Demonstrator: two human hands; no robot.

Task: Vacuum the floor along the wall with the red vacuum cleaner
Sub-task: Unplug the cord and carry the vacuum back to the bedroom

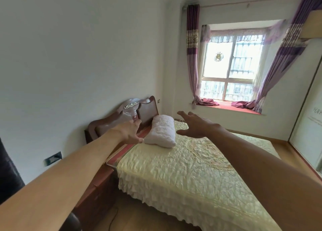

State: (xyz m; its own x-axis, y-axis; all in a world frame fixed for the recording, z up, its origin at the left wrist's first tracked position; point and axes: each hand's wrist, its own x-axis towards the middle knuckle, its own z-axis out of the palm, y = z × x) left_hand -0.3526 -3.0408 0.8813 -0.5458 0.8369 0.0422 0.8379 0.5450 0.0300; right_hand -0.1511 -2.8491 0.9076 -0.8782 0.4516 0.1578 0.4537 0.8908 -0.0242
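Both my arms stretch out in front of me over a bed. My left hand [129, 132] is open with fingers spread, hovering in front of the dark wooden headboard [139, 108]. My right hand [195, 126] is open too, palm down, above the cream bedspread [183, 169] to the right of a folded pink quilt [161, 132]. Neither hand holds anything. No red vacuum cleaner shows in the head view. The white wall [78, 65] runs along the left. Wooden floor [135, 218] shows at the foot of the bed.
A dark wooden bedside cabinet [97, 192] stands between the bed and the wall, with a thin black cable [113, 216] on the floor beside it. A wall socket [53, 158] sits low left. Window with purple curtains [192, 56] at the back; a wardrobe door [306, 126] at right.
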